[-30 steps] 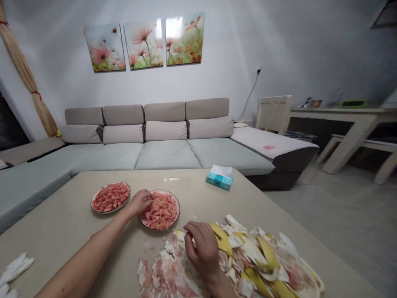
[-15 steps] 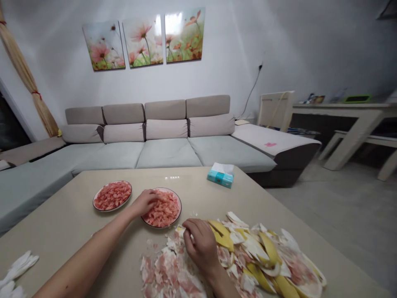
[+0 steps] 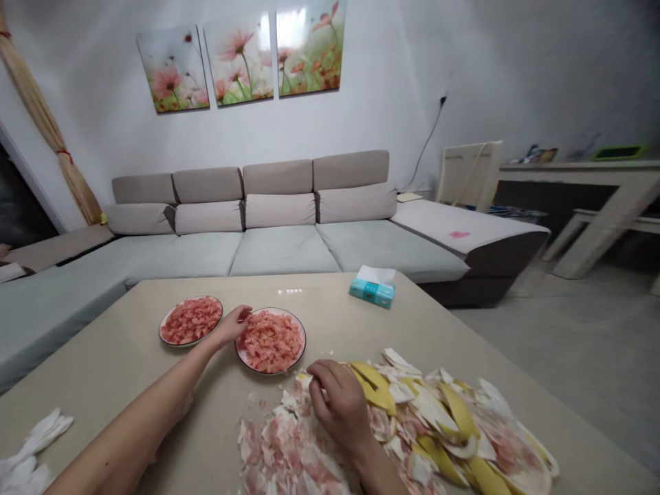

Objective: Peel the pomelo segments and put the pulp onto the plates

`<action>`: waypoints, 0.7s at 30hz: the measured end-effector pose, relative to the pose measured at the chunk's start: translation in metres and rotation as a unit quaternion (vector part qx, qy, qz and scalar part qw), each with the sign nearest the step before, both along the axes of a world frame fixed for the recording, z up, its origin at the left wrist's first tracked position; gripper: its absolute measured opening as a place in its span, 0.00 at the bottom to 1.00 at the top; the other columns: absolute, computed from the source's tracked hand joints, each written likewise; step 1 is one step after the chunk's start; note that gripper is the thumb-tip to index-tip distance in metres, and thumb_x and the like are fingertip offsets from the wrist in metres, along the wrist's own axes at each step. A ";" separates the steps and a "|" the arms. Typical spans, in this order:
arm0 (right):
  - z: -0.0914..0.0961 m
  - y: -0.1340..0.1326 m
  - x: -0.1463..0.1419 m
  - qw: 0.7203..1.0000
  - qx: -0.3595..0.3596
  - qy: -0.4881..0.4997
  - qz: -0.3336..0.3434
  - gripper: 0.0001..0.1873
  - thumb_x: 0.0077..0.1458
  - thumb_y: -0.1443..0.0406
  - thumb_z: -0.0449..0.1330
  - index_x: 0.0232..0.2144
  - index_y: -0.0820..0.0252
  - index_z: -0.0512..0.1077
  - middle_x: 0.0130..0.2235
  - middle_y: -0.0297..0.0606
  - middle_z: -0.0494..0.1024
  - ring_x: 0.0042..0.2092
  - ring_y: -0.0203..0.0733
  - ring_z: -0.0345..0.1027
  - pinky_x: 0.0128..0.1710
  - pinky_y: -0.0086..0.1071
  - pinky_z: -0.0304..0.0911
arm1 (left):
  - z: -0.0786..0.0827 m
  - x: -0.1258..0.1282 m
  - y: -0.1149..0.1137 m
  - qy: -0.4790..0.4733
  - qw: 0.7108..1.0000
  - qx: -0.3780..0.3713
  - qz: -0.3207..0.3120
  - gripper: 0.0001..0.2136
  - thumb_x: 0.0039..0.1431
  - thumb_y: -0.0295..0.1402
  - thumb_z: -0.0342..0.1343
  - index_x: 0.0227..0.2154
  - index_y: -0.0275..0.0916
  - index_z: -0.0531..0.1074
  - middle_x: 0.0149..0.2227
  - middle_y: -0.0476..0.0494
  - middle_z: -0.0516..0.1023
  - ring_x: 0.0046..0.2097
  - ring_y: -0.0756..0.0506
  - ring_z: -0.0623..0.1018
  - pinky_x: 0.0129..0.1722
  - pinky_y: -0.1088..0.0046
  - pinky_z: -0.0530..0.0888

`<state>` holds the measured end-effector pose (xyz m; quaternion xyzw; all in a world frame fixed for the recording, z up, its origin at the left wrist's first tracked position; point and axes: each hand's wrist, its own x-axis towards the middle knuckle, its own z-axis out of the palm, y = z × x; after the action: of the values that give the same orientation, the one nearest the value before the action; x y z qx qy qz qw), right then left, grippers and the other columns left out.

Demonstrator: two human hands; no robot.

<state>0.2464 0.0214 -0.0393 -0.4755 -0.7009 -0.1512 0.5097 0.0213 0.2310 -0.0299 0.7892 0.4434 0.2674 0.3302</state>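
My left hand (image 3: 234, 326) is at the left rim of a white plate (image 3: 302, 352) with a dark edge, its fingertips by the rim and its fingers loosely apart. Pinkish-red pomelo pulp (image 3: 273, 340) is heaped on that plate. Close to me, my right hand (image 3: 337, 399) is curled with its fingers bent together; whatever is beneath them is hidden. To its left lie thin pink and white membrane scraps (image 3: 289, 440). Thick yellow pomelo peels (image 3: 454, 416) with white pith are piled on its right.
A second plate (image 3: 219, 323) of red pulp (image 3: 190, 320) stands at the left. A blue tissue pack (image 3: 372, 291) lies near the table's far edge. White crumpled gloves (image 3: 38, 440) are at the near left. Behind the table (image 3: 128, 337) runs a grey sofa (image 3: 278, 251).
My left hand has drawn back leftward from over the pulp to the plate's rim. My right hand keeps its curled pose beside the scraps. The view has shifted slightly.
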 end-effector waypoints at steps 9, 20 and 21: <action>-0.007 0.006 0.001 1.000 0.003 -0.001 0.005 0.08 0.56 0.73 0.52 0.34 0.60 0.70 0.32 0.40 0.77 0.34 0.43 0.69 0.35 0.35 0.61 | 0.026 -0.047 -0.036 -0.108 0.991 -0.076 0.008 0.17 0.52 0.30 0.58 0.46 0.38 0.73 0.53 0.36 0.76 0.54 0.39 0.74 0.52 0.62 0.70; 0.010 -0.027 -0.013 0.997 -0.042 0.060 0.008 0.08 0.56 0.71 0.51 0.33 0.58 0.70 0.32 0.39 0.76 0.35 0.43 0.71 0.36 0.36 0.65 | 0.021 -0.132 -0.067 -0.036 0.985 -0.097 0.141 0.14 0.62 0.36 0.54 0.48 0.35 0.69 0.47 0.40 0.74 0.42 0.44 0.77 0.41 0.61 0.76; 0.008 -0.032 -0.017 0.996 -0.064 0.061 0.011 0.09 0.56 0.71 0.51 0.33 0.58 0.71 0.32 0.39 0.76 0.35 0.43 0.71 0.35 0.36 0.65 | 0.020 -0.139 -0.071 -0.019 0.985 -0.094 0.145 0.14 0.62 0.36 0.54 0.49 0.36 0.69 0.48 0.40 0.74 0.44 0.43 0.76 0.42 0.60 0.76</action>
<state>0.2292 -0.0102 -0.0316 -0.5077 -0.6821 -0.0710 0.5214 -0.1174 0.1597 -0.0100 0.6770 0.5699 0.2840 0.3691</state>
